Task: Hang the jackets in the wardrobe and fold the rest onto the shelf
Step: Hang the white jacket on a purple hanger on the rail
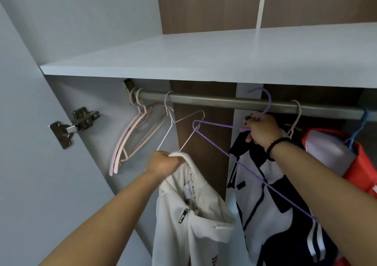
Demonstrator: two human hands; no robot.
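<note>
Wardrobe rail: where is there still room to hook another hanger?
The rail is bare between the white hanger and the purple hanger gripped by the right hand. It is crowded at the left end with the pink hangers, and at the right by the red garment.

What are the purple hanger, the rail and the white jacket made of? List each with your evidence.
Purple hanger: probably coated wire, being thin and bent.
Rail: apparently metal, grey with a dull satin sheen.
White jacket: soft fabric, possibly fleece; it drapes and has a matte surface.
</note>
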